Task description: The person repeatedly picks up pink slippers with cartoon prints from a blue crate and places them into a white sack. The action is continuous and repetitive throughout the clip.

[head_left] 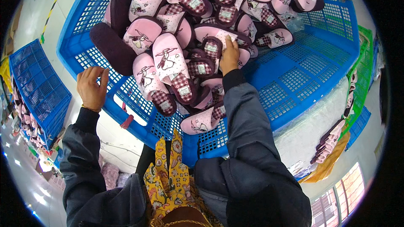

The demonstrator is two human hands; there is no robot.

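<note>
A big blue plastic basket (277, 105) with lattice walls holds a heap of pink slippers (166, 54) with dark soles and checked, plum-coloured insoles. My right hand (229, 55) reaches into the pile and is closed on a pink slipper (206, 31) in the middle of the heap. Its fingers are partly hidden beneath the slipper. At the basket's left rim is my left hand (90, 87), with loosely bent fingers, a gap beside the thumb and nothing held. Near it a slipper with a dark sole turned up (111, 48) leans on the basket wall.
Another blue basket (40, 88) stands at the left, with pink slippers beside it. A green basket (362, 80) lies beyond the right side, near a white wrapped stack (303, 138). A pink tie (127, 121) hangs at the near rim.
</note>
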